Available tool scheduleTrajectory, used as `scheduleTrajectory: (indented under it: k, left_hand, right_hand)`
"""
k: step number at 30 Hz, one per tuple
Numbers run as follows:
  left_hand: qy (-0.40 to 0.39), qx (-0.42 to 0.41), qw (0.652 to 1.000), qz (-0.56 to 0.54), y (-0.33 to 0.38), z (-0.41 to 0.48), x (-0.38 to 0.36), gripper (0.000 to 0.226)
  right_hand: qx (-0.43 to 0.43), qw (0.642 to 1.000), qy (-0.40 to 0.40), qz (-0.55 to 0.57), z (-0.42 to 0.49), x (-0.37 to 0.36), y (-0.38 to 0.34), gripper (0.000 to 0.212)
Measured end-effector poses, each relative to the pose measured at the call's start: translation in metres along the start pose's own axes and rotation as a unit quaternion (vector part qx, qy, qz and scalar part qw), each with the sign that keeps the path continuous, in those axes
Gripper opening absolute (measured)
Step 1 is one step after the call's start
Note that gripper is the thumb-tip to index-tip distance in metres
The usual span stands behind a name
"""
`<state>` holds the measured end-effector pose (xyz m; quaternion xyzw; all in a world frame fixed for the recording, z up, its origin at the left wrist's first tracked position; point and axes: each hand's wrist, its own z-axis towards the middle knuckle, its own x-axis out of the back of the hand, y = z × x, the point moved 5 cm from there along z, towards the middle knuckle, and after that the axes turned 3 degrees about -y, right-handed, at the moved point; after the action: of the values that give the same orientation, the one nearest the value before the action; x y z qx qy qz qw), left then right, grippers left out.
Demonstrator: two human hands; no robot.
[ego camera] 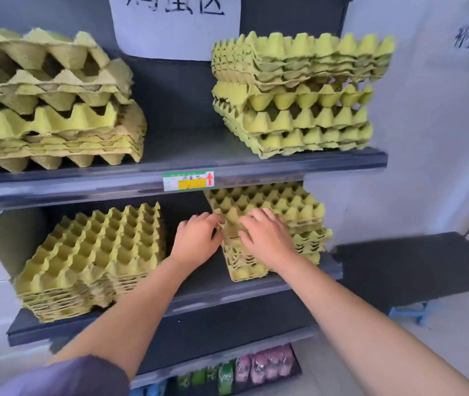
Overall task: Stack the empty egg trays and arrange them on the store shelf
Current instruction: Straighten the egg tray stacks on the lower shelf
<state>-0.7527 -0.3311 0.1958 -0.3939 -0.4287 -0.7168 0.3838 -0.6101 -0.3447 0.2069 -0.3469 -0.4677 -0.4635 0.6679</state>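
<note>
Grasping the near left corner of the stack of egg trays (284, 207) with the curled fingers of the left hand (196, 238); pressing down on its top with the right hand (264, 235), released and flat, with spread fingers lying across the cups. Sitting at the right end of the lower shelf (256, 287), lying flat with cups opening upward, turned askew so that one corner is pointing out toward the front edge. Looking close to square, so not showing a clear long axis. Sharing that dark grey shelf with a second stack (93, 252) at the left, well apart. Carrying two more piles on the upper shelf (113, 184): a ragged pile (50, 110) at the left and a neater pile (299, 95) at the right, with a green and yellow price tag (188, 180) sitting on the front lip between them. Showing a white paper sign (174, 24) with handwriting on the back panel, a white wall (442, 138) to the right, a dark low platform (413, 267) beside the shelves, and coloured packets (256, 367) down below.
</note>
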Motion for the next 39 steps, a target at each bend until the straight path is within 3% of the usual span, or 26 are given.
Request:
scheduleTrajectory:
  k: [6, 14, 20, 29, 33, 39]
  left_hand:
    - [-0.006, -0.009, 1.0, -0.001, 0.078, 0.011, -0.027, 0.03]
    - [-0.035, 0.027, 0.999, 0.029, 0.095, 0.029, -0.043, 0.032]
    - [-0.071, 0.0, 0.995, 0.074, 0.09, 0.055, -0.057, 0.041]
    - [-0.127, 0.002, 0.984, 0.126, 0.07, 0.083, -0.079, 0.064]
    - [-0.143, 0.017, 0.979, 0.143, 0.067, 0.084, -0.087, 0.065]
    - [-0.105, 0.019, 0.982, 0.153, 0.071, 0.089, -0.065, 0.059]
  right_hand:
    - [-0.008, 1.0, -0.015, -0.017, -0.034, 0.016, 0.089, 0.034]
    - [-0.021, 0.999, -0.049, 0.002, -0.036, 0.011, 0.157, 0.037]
    - [-0.01, 0.997, -0.074, 0.005, -0.006, -0.004, 0.171, 0.039]
    - [0.032, 0.989, -0.145, -0.019, 0.036, -0.029, 0.176, 0.061]
    - [0.058, 0.977, -0.194, -0.065, 0.046, -0.041, 0.177, 0.055]
    - [0.071, 0.985, -0.139, -0.068, 0.057, -0.031, 0.18, 0.045]
